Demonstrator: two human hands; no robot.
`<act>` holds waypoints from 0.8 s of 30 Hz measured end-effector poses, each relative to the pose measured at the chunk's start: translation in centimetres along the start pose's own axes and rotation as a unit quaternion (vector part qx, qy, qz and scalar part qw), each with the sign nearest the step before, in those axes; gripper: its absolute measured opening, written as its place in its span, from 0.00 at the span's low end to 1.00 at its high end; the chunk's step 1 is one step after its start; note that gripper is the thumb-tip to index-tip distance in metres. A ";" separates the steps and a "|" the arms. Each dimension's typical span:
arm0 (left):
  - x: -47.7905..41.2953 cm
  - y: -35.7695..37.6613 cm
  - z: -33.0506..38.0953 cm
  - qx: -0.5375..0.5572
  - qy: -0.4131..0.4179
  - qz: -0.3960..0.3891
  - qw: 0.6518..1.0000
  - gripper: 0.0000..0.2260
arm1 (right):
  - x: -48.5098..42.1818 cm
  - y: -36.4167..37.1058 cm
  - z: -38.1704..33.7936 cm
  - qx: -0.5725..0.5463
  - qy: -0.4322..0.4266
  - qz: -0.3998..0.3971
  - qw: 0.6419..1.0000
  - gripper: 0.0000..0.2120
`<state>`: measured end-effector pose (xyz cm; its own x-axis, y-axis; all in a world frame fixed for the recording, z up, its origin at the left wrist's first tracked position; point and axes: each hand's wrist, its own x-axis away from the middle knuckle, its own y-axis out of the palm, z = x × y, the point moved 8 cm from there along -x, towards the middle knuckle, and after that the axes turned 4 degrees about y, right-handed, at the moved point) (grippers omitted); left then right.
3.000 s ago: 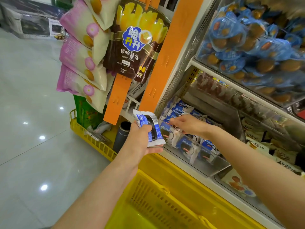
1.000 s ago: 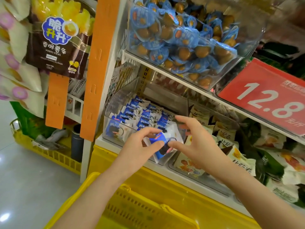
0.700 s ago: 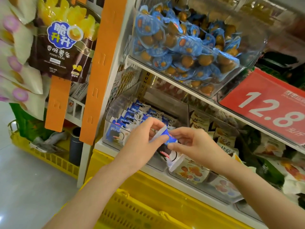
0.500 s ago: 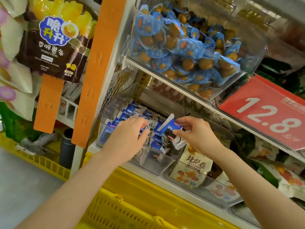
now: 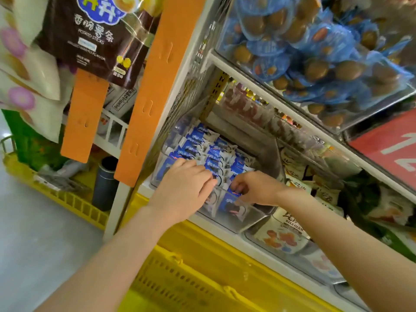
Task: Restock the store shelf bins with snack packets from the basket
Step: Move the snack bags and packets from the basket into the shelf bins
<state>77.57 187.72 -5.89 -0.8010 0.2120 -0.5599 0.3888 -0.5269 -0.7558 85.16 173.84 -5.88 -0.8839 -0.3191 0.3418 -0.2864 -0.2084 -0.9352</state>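
Where the hands meet: over the front end of the clear bin (image 5: 254,216) on the lower shelf (image 5: 216,230), with the left hand (image 5: 184,188) and right hand (image 5: 256,188) just beside each other.
Left hand: palm down, its fingers (image 5: 207,176) fairly straight and pressed together, lying on the tops of the snack packets (image 5: 198,143).
Right hand: its fingers (image 5: 238,188) are curled downward, the tips pinching the top edge of the front packet (image 5: 229,203); the thumb is hidden.
Front packet: blue and white, upright inside the bin, just behind its clear front wall and seen through it.
Snack packets: blue and white, standing on edge in rows that run from the front of the bin to the back.
Yellow basket (image 5: 180,278): below the shelf edge, under both forearms; its inside is too blurred to tell what it holds.
Neighbour bin (image 5: 265,240): just right of the clear bin, holding cream packets with orange print.
Upper bin (image 5: 337,118): on the shelf above, piled with blue-wrapped brown snacks.
Price sign (image 5: 387,149): red with white numerals, cut off at the right edge.
Orange strips (image 5: 146,97): hanging left of the shelf, with a brown potato-stick bag (image 5: 96,37) beside them.
Dark cylinder (image 5: 104,183): upright, left of the shelf post.
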 end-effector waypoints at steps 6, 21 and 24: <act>0.0 0.0 0.2 0.005 -0.025 -0.023 0.999 0.16 | 0.2 0.0 -0.2 0.019 0.029 -0.015 0.999 0.11; 8.3 -0.5 3.9 0.100 -0.091 -0.029 0.990 0.13 | 15.4 5.4 -3.7 -0.110 -0.073 0.304 0.944 0.16; 13.2 1.8 3.0 0.076 -0.144 -0.057 0.985 0.11 | 15.9 10.7 -3.7 -0.118 -0.089 0.311 0.939 0.12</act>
<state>66.38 187.11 -13.63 -0.9398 0.0456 -0.3386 0.2346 -0.6343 -0.7366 66.69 169.98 -10.79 -0.8377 -0.4646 -0.2870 0.1723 0.2739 -0.9462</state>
